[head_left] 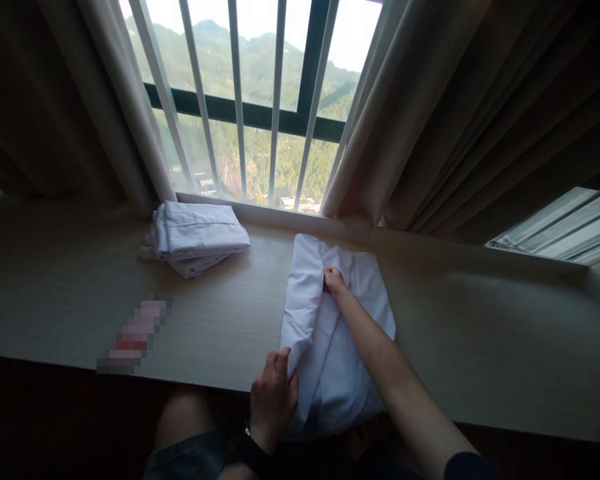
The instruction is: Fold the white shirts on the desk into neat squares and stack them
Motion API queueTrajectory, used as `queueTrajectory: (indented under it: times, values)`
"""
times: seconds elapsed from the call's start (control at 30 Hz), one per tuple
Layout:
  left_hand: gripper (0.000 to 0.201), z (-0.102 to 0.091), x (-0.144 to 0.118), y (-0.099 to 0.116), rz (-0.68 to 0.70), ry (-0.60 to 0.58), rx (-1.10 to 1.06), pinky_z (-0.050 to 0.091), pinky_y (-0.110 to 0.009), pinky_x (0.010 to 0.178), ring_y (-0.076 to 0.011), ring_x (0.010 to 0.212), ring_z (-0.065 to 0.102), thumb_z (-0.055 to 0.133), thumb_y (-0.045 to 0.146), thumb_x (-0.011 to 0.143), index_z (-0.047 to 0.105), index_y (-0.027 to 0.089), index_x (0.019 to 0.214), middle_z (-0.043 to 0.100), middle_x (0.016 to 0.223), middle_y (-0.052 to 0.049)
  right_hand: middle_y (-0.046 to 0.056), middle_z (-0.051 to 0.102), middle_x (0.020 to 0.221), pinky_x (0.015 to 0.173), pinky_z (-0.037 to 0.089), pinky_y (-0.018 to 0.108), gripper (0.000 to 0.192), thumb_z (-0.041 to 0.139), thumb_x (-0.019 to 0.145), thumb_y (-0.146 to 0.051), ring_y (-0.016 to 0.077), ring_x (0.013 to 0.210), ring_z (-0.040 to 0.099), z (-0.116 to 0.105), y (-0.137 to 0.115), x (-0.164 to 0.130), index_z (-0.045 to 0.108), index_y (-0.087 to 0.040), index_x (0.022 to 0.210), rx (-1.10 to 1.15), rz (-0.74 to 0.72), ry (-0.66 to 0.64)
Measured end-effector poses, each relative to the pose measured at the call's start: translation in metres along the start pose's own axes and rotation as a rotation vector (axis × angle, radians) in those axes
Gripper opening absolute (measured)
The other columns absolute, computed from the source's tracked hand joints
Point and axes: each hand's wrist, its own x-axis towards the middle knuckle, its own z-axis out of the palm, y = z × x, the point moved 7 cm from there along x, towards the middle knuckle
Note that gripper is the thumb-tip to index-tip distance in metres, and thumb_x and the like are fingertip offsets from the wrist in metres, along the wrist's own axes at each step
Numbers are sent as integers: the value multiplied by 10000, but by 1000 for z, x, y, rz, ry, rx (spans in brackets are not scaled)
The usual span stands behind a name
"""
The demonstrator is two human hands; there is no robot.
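A white shirt (353,333) lies partly folded on the pale wooden ledge (70,293), its near end hanging over the front edge. My left hand (273,400) grips the folded left side of the shirt at the near edge. My right hand (334,280) is stretched forward and pinches the cloth near the collar end, with the forearm lying across the shirt.
A stack of folded white garments (195,237) sits further left by the window. A blurred pinkish object (135,333) lies near the ledge's front edge. Barred window (260,100) and heavy curtains (455,113) stand behind. My knee (185,417) shows below the ledge.
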Motion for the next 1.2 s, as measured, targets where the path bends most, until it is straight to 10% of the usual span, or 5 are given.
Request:
queueTrajectory:
  times: [0.2, 0.43, 0.67, 0.9, 1.2]
  values:
    - [380, 6, -30, -7, -104, -86, 67, 508, -366, 909, -261, 1054, 624, 569, 221, 879, 529, 160, 1251, 610, 1144, -127, -3, 653, 786, 513, 508, 247, 420, 673, 795, -368, 136, 603, 606, -1, 19, -10, 508, -216, 1150, 5, 76, -38]
    - [289, 7, -48, -20, -362, -419, 68, 449, -312, 666, -252, 771, 690, 541, 193, 845, 581, 235, 1128, 686, 815, -31, 23, 681, 885, 556, 468, 193, 502, 682, 668, -221, 100, 634, 574, 7, 1, -4, 625, -156, 1162, -64, 3, -100]
    - [120, 8, -81, -13, -182, -81, -126, 499, -322, 802, -225, 903, 662, 521, 242, 896, 535, 206, 1010, 627, 960, -74, 46, 682, 974, 662, 508, 215, 462, 683, 664, -197, 135, 789, 617, -11, 0, -20, 646, -191, 1124, -165, 19, -59]
    - [71, 32, -111, -41, -239, -203, -90, 462, -280, 672, -211, 797, 674, 478, 214, 933, 537, 214, 970, 657, 845, -39, 16, 665, 822, 543, 476, 218, 500, 734, 677, -267, 117, 615, 577, -4, 14, -76, 640, -197, 1164, -214, 117, -221]
    - [123, 11, -122, -15, 56, 5, -15, 491, -323, 794, -212, 844, 628, 465, 199, 950, 582, 205, 916, 621, 832, -52, 17, 657, 834, 610, 504, 231, 400, 701, 719, -282, 149, 725, 596, -11, 1, -113, 672, -207, 1111, -261, 30, -157]
